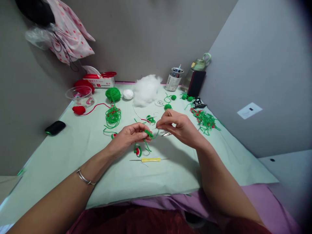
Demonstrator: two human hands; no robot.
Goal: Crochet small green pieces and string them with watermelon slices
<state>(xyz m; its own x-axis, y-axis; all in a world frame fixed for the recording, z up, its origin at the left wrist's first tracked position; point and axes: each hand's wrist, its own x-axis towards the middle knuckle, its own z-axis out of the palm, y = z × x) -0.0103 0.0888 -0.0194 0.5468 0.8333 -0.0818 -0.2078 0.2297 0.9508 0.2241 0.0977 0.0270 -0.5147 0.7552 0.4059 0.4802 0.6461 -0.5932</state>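
Note:
Between the thumb and fingers of my left hand (130, 137) is a small green crocheted piece (149, 133). My right hand (175, 126) pinches a thin needle (153, 129) that reaches to this piece. A strand of green yarn (157, 134) hangs in a loop between the two hands. Below them, a small red, white and green crocheted piece (138, 151) lies on the table cover. A crochet hook with a yellow handle (151, 160) rests nearer to me. Scissors (166, 133) show partly under my right hand.
Green yarn (113, 94), white stuffing (147, 90), a clear tub (80, 97) and a tissue box (100, 80) stand at the back. Further right are a pen can (173, 79), a bottle (192, 76), a phone (197, 84) and tangled yarn scraps (206, 122). A black case (55, 128) lies left.

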